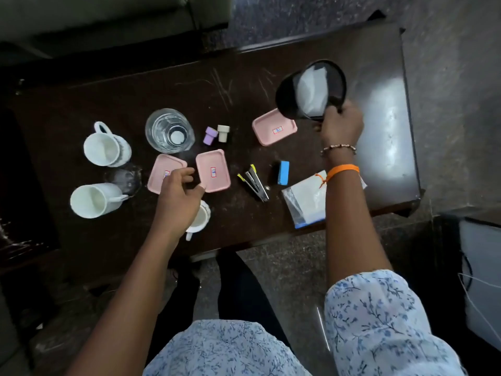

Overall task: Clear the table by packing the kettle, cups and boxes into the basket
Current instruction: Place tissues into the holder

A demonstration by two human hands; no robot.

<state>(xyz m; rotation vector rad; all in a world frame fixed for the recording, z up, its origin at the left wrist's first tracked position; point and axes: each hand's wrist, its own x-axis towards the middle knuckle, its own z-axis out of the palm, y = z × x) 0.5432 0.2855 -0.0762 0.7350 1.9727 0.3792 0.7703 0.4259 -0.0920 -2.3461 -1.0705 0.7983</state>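
While my right hand (342, 123) grips the black kettle (309, 89) by its handle above the table (379, 104), it looks rigid, maybe top-heavy; left hand (180, 198) fingers (187, 173) hover half-curled, empty, over pink boxes (212, 170).

This looks like a home sitting room or a small office lounge. A low, dark wooden table (379, 63), scratched on top, stands on a speckled stone floor (447, 50), with the edge of a grey-green sofa (108, 14) beyond it. White cups (104, 146), a drinking glass (169, 131), a stapler (256, 183) and small pink boxes (273, 127) lie mixed on the table.
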